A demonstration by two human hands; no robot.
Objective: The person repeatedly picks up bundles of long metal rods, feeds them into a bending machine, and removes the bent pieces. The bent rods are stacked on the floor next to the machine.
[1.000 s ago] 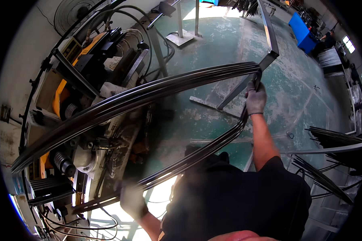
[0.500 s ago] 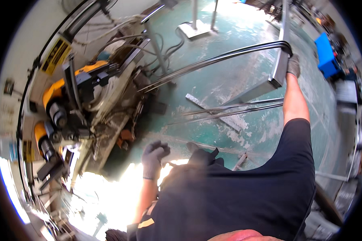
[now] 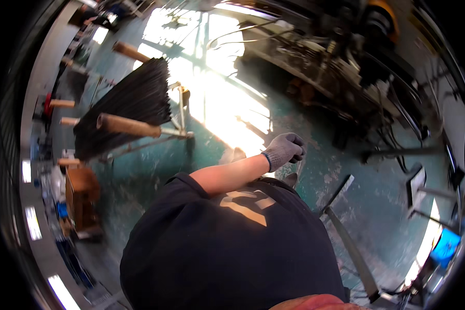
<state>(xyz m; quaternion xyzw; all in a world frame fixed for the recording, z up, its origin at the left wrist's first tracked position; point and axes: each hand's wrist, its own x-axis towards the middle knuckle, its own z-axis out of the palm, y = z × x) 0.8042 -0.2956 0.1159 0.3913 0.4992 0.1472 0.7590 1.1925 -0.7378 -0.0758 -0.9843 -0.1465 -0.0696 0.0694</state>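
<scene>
My left hand (image 3: 284, 151), in a grey knit glove, is held in front of my body above the green floor. Its fingers are curled, and nothing shows in them. The left forearm crosses my dark shirt from the left. My right hand is out of view. Ahead to the left, a thick bundle of thin black rods (image 3: 129, 106) lies on a light metal rack (image 3: 176, 135) between upright brown tubes (image 3: 129, 125). My left hand is apart from the rack and from everything else around it.
Dark machinery (image 3: 315, 64) with cables stands at the far right. A long grey metal bar (image 3: 351, 245) lies at lower right, near a white-based stand (image 3: 416, 187) and a blue bin (image 3: 445, 247). A brown wooden cabinet (image 3: 81, 191) stands left. Sunlight covers part of the floor ahead.
My body has turned left, bringing the rod rack into view. My right hand, earlier at the metal beam and thin rods, has left the view. My left hand has come across my front.
</scene>
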